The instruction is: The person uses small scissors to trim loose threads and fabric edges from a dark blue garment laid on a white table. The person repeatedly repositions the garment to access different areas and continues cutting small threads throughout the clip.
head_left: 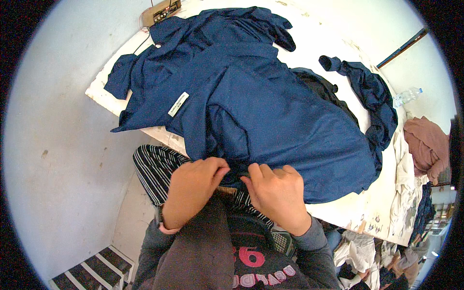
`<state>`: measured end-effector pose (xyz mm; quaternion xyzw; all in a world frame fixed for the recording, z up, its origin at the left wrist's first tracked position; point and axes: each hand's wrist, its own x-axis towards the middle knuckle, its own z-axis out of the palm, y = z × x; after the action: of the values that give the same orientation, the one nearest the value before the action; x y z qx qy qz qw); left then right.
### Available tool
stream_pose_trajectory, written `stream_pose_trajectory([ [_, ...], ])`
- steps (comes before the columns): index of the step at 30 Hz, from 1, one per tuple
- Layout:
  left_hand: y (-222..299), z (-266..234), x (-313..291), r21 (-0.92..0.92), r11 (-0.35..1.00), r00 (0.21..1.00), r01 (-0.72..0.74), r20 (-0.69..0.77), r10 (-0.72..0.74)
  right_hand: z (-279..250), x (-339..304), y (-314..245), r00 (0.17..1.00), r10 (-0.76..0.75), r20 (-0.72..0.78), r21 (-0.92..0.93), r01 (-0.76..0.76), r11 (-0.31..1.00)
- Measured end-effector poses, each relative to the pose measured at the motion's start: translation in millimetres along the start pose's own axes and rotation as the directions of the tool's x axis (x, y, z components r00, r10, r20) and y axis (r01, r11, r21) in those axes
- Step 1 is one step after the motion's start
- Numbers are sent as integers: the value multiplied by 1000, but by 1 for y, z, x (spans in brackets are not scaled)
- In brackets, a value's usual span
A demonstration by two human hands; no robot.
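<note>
The navy garment (295,130) spreads across most of the table in front of me, its near edge reaching over the side to my lap. Its cloth is plain and matt, fairly smooth over the broad right part, bunched and layered at the far left, with a deep fold running down toward my hands. I grasp that near edge with both: my left hand (195,191) with its fingers curled in, my right hand (278,195) just beside it, knuckles up. On the left part lies a small white label (179,104).

A long rumpled navy length (369,89) lies along the right; I can't tell whether it is a sleeve of the same piece. Black cloth (326,87) shows only partly past the garment's far side. My fingertips are hidden behind my knuckles, so the exact pinch is hard to make out.

The table (348,210) is white, scuffed and stained toward the near right. A pale, marked wall (63,121) stands on the left. Brown cloth (425,145) is heaped at the right, near a clear bottle (408,97); a small brown box (162,12) with wires sits far left.
</note>
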<state>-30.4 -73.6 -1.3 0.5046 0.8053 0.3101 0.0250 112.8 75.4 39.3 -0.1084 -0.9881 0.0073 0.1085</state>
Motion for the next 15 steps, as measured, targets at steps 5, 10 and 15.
stream_pose_trajectory([
  [5, -38, -50, -24, 27, 908, 857, 417, -345, -383, -10, -12, 14, 984, 146, -98, 70, -140, 988],
  [10, -48, -49, -19, 286, 927, 887, 245, -451, -95, -2, -16, 15, 946, 231, -227, 301, -157, 940],
  [15, 3, -19, -7, 55, 986, 981, -155, -106, 160, 4, -19, 6, 943, 262, -204, 459, -145, 877],
])
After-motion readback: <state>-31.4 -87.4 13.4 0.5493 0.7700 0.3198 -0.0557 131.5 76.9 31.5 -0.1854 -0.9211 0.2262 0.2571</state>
